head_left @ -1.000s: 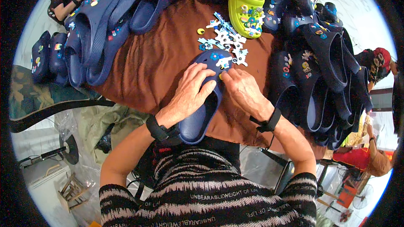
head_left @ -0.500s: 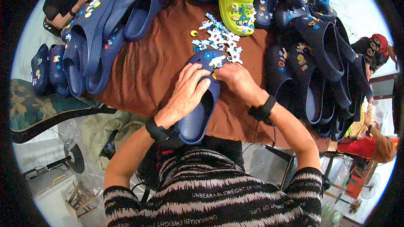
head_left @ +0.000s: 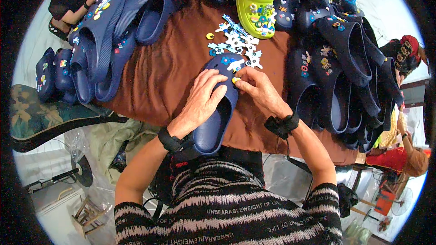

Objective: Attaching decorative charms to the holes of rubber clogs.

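Note:
A navy blue clog (head_left: 212, 129) lies on the brown cloth in front of me, toe pointing away and heel toward my body. My left hand (head_left: 196, 102) is wrapped over its left side and upper, holding it. On the toe sit a blue flower charm (head_left: 225, 60) and a white figure charm (head_left: 235, 65). Below them, at the right edge of the upper, is a small yellow shoe charm (head_left: 235, 80). My right hand (head_left: 261, 90) has its thumb and fingers pinched at this yellow charm; the charm's back is hidden.
Loose white and blue charms (head_left: 240, 41) lie beyond the clog, with a yellow one (head_left: 210, 36) beside them. A lime green clog (head_left: 252, 7) covered in charms stands behind. Navy clogs are stacked at left (head_left: 102, 36) and right (head_left: 345, 54). Other people (head_left: 72, 0) are at the sides.
My right hand has shifted slightly right and opened from a tight curl into a looser pinch, uncovering more of the yellow charm. My left hand stays on the clog.

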Tool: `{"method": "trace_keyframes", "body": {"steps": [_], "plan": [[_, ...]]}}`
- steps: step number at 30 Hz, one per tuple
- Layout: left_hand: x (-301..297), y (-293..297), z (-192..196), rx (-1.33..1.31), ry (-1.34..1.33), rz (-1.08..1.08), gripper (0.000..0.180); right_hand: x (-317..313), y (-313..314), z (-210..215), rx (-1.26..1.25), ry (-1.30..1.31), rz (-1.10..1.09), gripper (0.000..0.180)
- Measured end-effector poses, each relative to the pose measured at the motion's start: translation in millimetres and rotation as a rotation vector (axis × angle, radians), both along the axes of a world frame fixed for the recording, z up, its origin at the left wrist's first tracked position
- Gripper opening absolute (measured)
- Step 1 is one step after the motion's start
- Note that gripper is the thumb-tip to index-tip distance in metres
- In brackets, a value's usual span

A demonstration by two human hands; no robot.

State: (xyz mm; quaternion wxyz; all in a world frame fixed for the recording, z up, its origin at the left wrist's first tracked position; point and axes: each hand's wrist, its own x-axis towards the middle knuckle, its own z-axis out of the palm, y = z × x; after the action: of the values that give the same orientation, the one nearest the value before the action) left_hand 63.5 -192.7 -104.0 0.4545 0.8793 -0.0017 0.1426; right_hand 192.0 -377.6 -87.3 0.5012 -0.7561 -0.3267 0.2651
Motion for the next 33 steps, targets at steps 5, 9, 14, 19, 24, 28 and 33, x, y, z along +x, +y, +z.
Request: {"method": "trace_keyframes", "body": {"steps": [5, 9, 14, 19, 24, 28, 33], "plan": [[-3.0, -0.6, 2.5, -0.046, 0.017, 0.015, 0.04, 0.7, 0.8, 5.2, -0.08, -0.1, 0.0, 0.019], [-2.2, -2.1, 1.8, -0.071, 0.01, 0.048, 0.042, 4.8, 7.0, 1.7, 0.045, 0.198, -0.045, 0.016], [-2.7, -1.2, 8.9, 0.023, -0.042, 0.06, 0.035, -4.7, 10.1, 19.9, 0.126, 0.476, -0.079, 0.015], [3.1, -0.9, 29.1, 0.225, -0.148, 0.117, 0.02, -11.5, 14.5, 24.2, 0.198, 0.502, -0.047, 0.014], [5.5, -1.1, 39.3, 0.224, -0.141, 0.133, 0.013, -20.8, 18.8, 30.1, 0.235, 0.433, -0.052, 0.012], [4.3, -1.6, 36.8, 0.307, -0.153, 0.171, 0.008, -35.2, 21.0, 28.7, 0.245, 0.131, -0.017, 0.012], [0.1, -3.5, 45.8, 0.382, -0.211, 0.173, 0.009, -35.6, 21.9, 36.7, 0.218, 0.065, -0.035, 0.012]]}}
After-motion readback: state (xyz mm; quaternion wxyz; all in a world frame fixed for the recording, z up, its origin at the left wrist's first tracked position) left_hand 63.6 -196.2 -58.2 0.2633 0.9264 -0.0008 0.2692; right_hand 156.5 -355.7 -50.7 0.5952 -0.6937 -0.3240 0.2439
